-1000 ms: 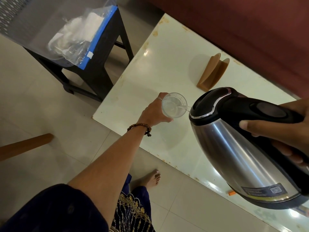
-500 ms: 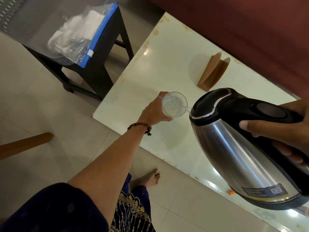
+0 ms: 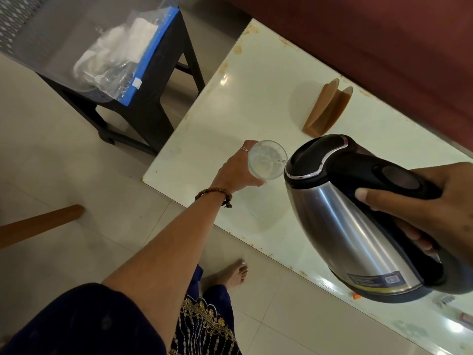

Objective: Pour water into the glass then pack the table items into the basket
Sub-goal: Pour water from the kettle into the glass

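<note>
Glass (image 3: pixel 267 160) upright on white table (image 3: pixel 256 103) near its front edge, left hand (image 3: pixel 236 171) wrapped around it. Right hand (image 3: pixel 425 201) grips handle of tilted steel kettle (image 3: pixel 358 226), spout at glass rim. Brown holder (image 3: pixel 327 108) stands behind.

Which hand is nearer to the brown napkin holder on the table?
Hard to call. The napkin holder stands apart from both: the left hand grips the glass on one side, the right hand holds the kettle on the other.

Steel-and-black kettle (image 3: pixel 358 226), clear glass (image 3: pixel 267 160), white table (image 3: pixel 256 98); brown holder (image 3: pixel 325 111)
</note>
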